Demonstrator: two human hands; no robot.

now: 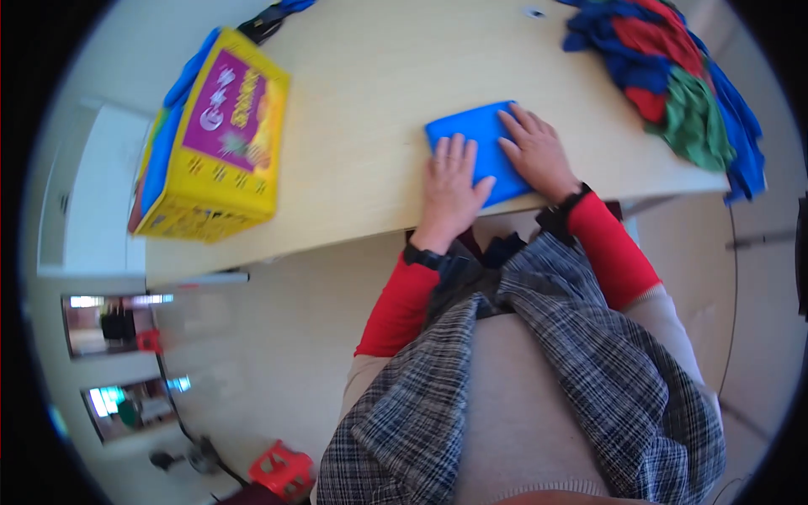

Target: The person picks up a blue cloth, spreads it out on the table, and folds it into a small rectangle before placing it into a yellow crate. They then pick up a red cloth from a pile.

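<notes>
A blue folded cloth [492, 160] lies flat as a neat rectangle near the table's front edge. My left hand [452, 181] rests palm down on its left part, fingers stretched out and pointing away from me. On its right side my right hand [539, 151] lies flat too, with the fingertips by the far right corner. Neither hand grips anything; both press or rest on the cloth's top. The palms hide parts of its left and right edges.
A yellow and purple cardboard box [223, 139] with blue cloth inside stands at the table's left. Crumpled blue, red and green cloths [673, 80] lie at the right, hanging over the edge. The pale table [362, 101] bears all of these. A red stool [282, 470] stands on the floor.
</notes>
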